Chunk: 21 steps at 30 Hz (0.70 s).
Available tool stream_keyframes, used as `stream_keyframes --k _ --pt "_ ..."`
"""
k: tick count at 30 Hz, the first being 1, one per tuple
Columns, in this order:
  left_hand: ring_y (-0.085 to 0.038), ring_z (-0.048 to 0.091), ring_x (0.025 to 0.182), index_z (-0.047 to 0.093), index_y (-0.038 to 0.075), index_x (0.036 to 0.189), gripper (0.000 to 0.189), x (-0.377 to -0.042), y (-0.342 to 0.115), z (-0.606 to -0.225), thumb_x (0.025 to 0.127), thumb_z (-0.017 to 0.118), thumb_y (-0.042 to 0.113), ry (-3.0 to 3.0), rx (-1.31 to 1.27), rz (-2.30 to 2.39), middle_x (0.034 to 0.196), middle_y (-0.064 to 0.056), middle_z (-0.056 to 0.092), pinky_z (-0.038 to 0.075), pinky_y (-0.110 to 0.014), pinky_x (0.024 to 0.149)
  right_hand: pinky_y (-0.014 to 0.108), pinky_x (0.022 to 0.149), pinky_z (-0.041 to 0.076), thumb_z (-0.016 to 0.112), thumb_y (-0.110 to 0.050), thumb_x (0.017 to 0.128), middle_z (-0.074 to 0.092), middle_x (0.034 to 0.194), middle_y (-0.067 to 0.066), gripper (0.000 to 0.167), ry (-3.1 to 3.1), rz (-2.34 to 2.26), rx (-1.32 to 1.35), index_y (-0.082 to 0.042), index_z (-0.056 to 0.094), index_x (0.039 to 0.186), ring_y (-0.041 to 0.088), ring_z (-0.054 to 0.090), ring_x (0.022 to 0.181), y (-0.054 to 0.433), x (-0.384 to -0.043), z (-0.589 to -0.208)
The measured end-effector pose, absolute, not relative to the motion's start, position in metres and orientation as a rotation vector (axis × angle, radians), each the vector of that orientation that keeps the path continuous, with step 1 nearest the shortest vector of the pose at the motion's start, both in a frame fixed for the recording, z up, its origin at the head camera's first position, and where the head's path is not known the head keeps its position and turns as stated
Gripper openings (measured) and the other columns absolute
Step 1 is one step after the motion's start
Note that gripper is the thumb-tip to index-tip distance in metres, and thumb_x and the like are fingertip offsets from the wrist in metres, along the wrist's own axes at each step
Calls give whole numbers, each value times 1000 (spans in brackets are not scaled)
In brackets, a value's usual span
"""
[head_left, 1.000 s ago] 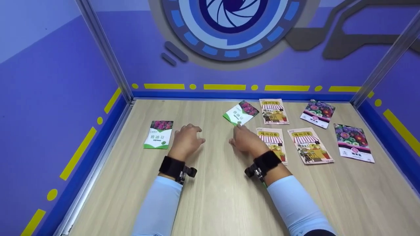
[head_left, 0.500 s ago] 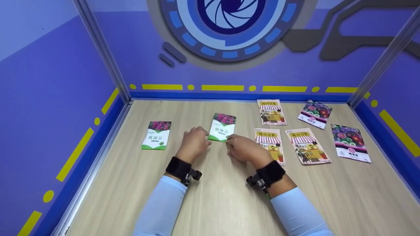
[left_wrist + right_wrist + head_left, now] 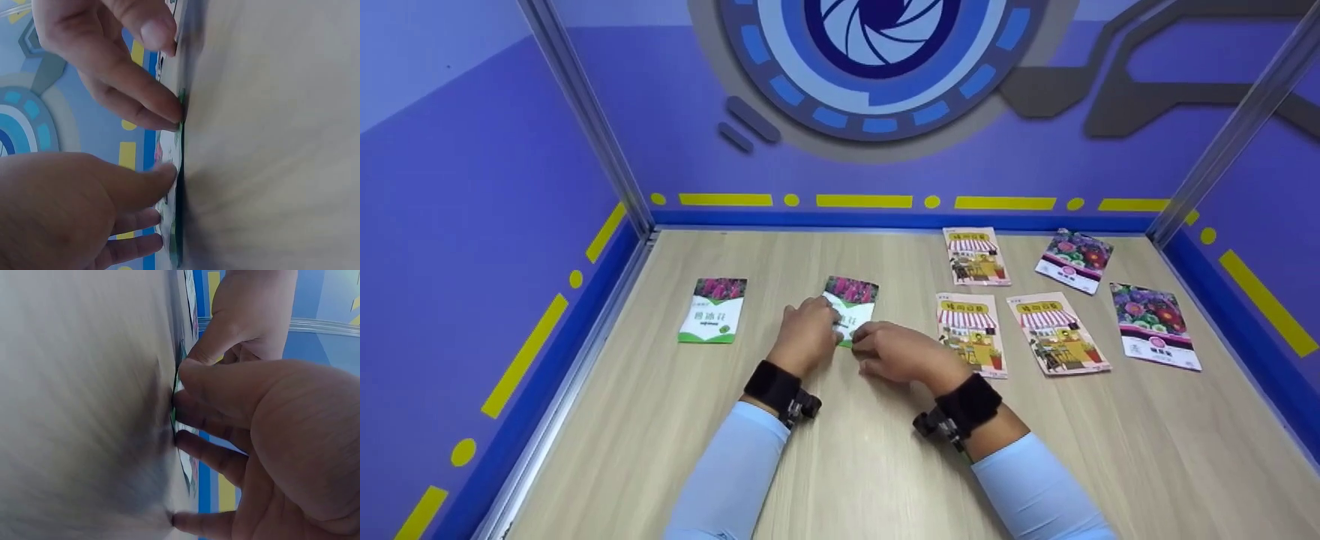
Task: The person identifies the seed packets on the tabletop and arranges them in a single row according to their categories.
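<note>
A white-and-green flower seed packet [image 3: 851,292] lies flat between my hands in the head view. My left hand [image 3: 804,337] rests on its left side; in the left wrist view the thumb [image 3: 160,177] and fingertips touch its face. My right hand [image 3: 904,354] is at the lower right corner. Its fingertips [image 3: 183,405] touch the packet's green edge, and in the left wrist view its thumb stands apart from the fingers. The hands partly cover the packet. A matching seed packet [image 3: 712,311] lies to the left of my left hand.
Pink packets with striped awnings lie right of my hands: one at the back [image 3: 977,256], one partly behind my right hand [image 3: 969,322], one farther right [image 3: 1057,334]. Two purple-flower packets [image 3: 1075,260] lie at far right. Walls enclose the wooden table [image 3: 840,465].
The white-and-green packet has slid from the back, beside the pink packet, left and toward me, turning straighter. My right hand moved with it; my left hand came rightward onto it.
</note>
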<state>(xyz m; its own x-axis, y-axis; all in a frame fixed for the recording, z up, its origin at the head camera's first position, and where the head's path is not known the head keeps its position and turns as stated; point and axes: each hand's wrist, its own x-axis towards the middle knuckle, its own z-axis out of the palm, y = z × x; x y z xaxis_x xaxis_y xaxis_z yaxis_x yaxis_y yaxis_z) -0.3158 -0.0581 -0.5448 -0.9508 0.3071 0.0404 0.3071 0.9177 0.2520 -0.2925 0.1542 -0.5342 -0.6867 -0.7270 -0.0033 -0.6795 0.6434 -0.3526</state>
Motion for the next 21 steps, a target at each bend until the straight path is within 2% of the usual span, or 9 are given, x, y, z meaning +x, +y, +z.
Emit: stream_keyframes --k 7,13,19,21 --pt "-33 74 117 84 7 113 30 -319 -66 -547 98 91 32 -3048 -460 -311 124 -11 78 54 -54 104 51 128 51 73 -16 110 70 158 18 34 2614 -541 -1244 -3 79 140 36 65 150 157 -297 -533" --pt "-37 79 102 83 5 102 25 -321 -81 -546 92 96 25 -3023 -403 -323 109 -13 84 55 -51 93 53 128 50 68 -17 113 70 158 18 35 2625 -578 -1191 -1 77 142 37 64 152 170 -303 -528" --pt "-35 79 107 81 7 116 28 -317 -108 -542 92 94 14 -3034 -386 -361 113 -13 84 56 -55 95 54 131 47 69 -20 113 65 164 18 40 2625 -566 -1058 -2 74 148 38 60 156 178 -304 -530" --pt "-35 79 107 81 7 115 26 -315 -116 -540 92 93 12 -3042 -360 -358 114 -13 84 57 -57 97 53 132 46 70 -22 113 63 167 18 41 2621 -553 -1031 -3 73 149 38 58 158 179 -304 -531"
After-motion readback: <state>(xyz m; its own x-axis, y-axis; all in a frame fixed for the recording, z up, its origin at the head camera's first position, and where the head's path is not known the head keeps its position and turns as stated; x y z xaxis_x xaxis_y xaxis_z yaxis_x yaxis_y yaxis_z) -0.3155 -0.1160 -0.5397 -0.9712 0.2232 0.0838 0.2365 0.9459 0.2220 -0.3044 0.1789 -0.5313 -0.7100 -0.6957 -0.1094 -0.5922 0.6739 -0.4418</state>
